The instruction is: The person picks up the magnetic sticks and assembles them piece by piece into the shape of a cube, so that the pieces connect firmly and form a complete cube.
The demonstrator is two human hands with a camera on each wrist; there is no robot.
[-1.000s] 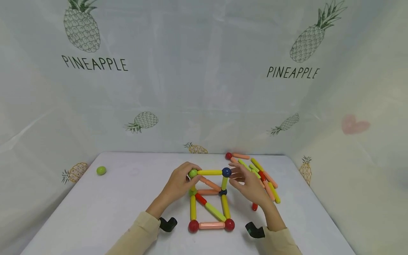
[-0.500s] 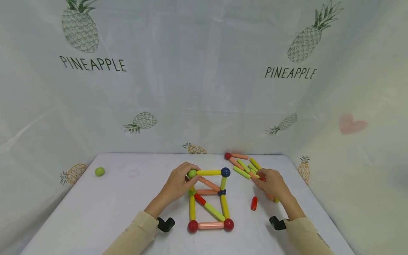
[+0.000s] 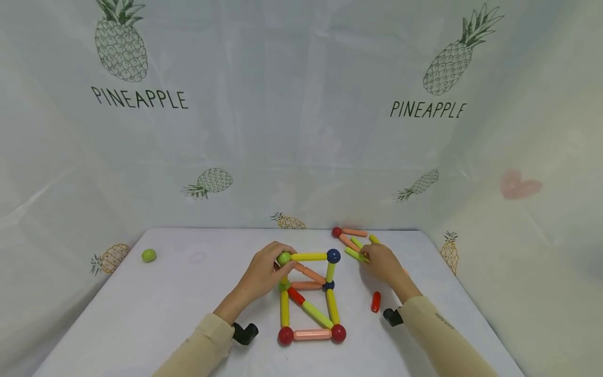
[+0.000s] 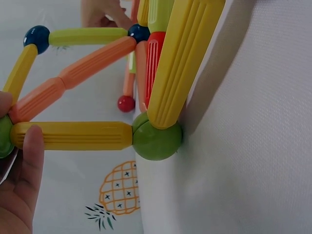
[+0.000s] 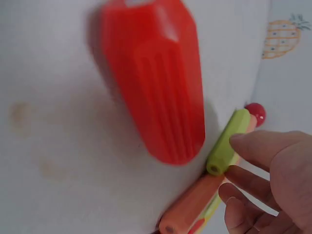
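Observation:
Magnetic sticks and balls form an upright frame with two stacked square-like sections; a yellow stick [image 3: 308,257] spans its top from a green ball [image 3: 284,258] to a blue ball [image 3: 333,255]. My left hand [image 3: 265,268] pinches that green ball at the upper left corner. In the left wrist view, its thumb lies along a yellow stick [image 4: 83,136] leading to a lower green ball [image 4: 157,137]. My right hand [image 3: 383,264] is at the pile, its thumb and index finger pinching the end of a lime-green stick [image 5: 228,141]. Its palm hides several other sticks.
A short red stick [image 3: 375,302] lies between the frame and my right forearm. At the back sits a red ball [image 3: 336,232] beside an orange stick [image 3: 355,232]. One loose green ball [image 3: 148,255] rests at the far left. A pineapple-printed curtain [image 3: 301,131] stands behind the table.
My right hand has left the upper blue ball, gone right to the stick pile, then shifted left to the lime-green stick. My left hand has stayed at the green ball.

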